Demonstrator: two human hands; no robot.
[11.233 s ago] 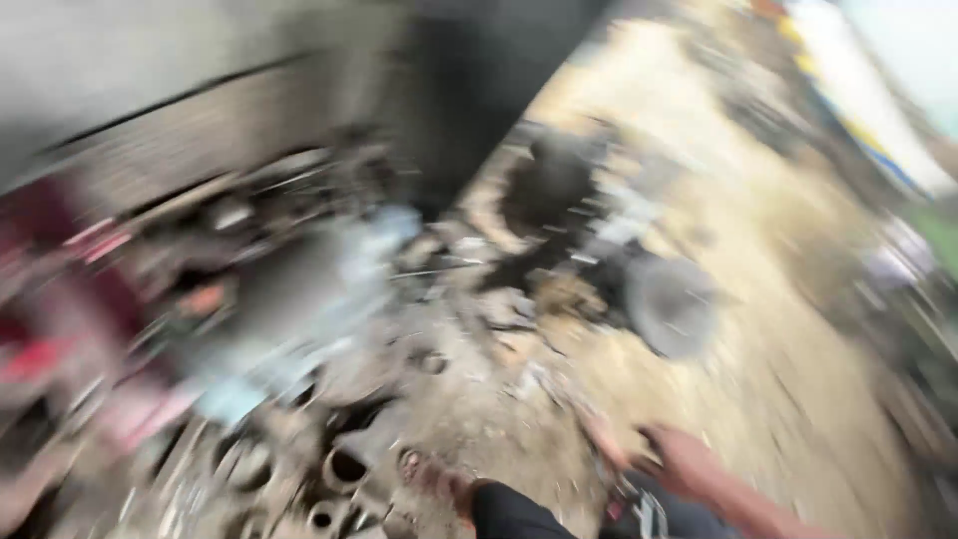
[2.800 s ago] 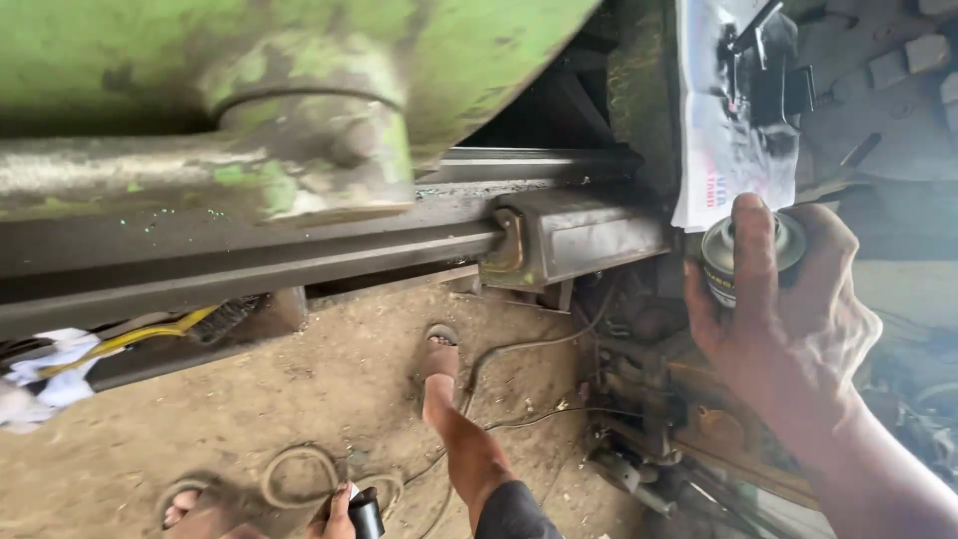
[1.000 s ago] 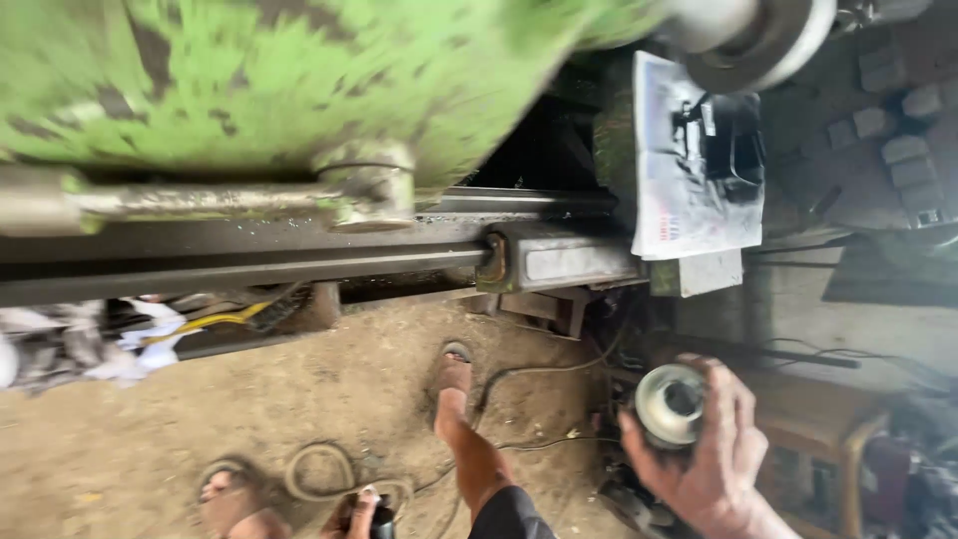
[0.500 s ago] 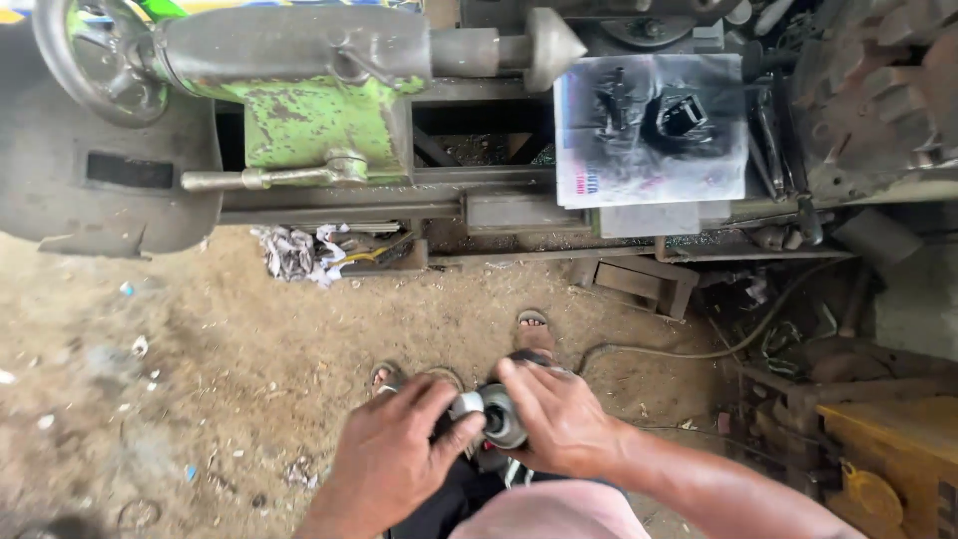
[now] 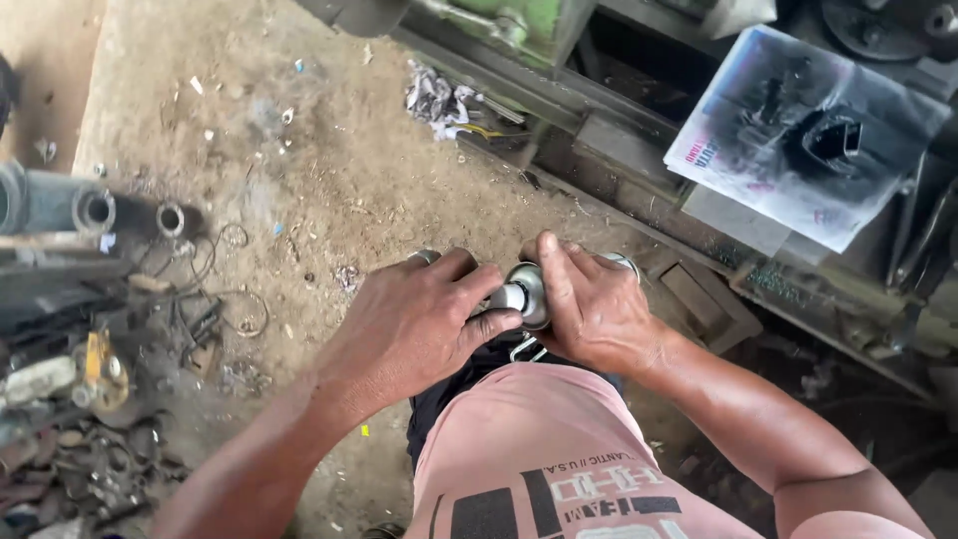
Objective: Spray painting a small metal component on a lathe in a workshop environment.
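1. The fingers [image 5: 496, 321] of the left hand [image 5: 414, 324] are curled round a small shiny metal part [image 5: 521, 293], the thumb pressed along its near side.
2. The right hand [image 5: 591, 307] grips the same part from the other side, its thumb laid over the rounded top and the other fingers wrapped behind it.
3. The part sits between both hands, held in the air in front of the person's waist, above a pink shirt [image 5: 559, 449] and dark trousers.
4. Below the hands lies a dirt floor [image 5: 329, 170] strewn with small scraps.
5. To the left, metal pipes [image 5: 95, 210] and wire loops [image 5: 244, 314] lie on the ground among rusty odds and ends.
6. At upper right, a grimy printed sheet [image 5: 798, 135] rests on a machine's dark frame; a crumpled rag [image 5: 439, 100] lies near the base of the green machine [image 5: 519, 20].
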